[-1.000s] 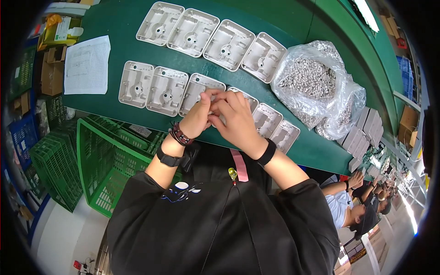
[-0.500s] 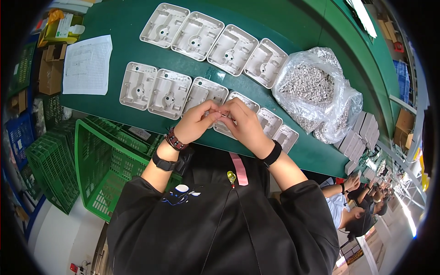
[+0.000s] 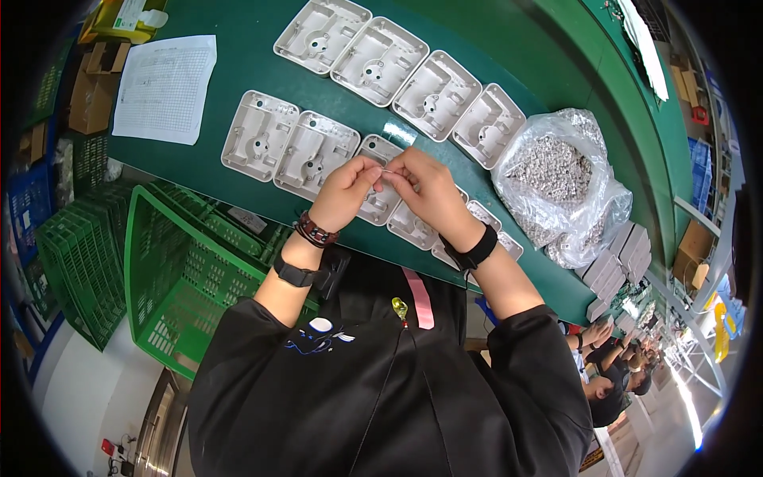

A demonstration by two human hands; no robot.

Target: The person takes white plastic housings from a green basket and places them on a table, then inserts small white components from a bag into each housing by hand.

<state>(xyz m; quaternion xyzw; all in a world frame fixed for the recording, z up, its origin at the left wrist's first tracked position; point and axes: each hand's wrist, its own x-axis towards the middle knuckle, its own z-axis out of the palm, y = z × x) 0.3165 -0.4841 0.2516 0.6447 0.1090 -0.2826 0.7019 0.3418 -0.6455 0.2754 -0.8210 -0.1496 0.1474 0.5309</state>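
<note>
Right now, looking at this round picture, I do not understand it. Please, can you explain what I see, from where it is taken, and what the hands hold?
There is no machine here. A person wears a wide camera on the head, and it looks down at their own arms, so straight edges bend near the rim.

The left hand and the right hand meet over a green workbench. Together their fingers pinch a small thin piece; it is too small to tell what it is.

On the bench lie two rows of grey plastic housings, open side up. To the right sits a clear bag of small grey parts, and to the left a printed sheet of paper. Below the bench, on the person's left, stands a green basket. Other people work at the lower right.
</note>
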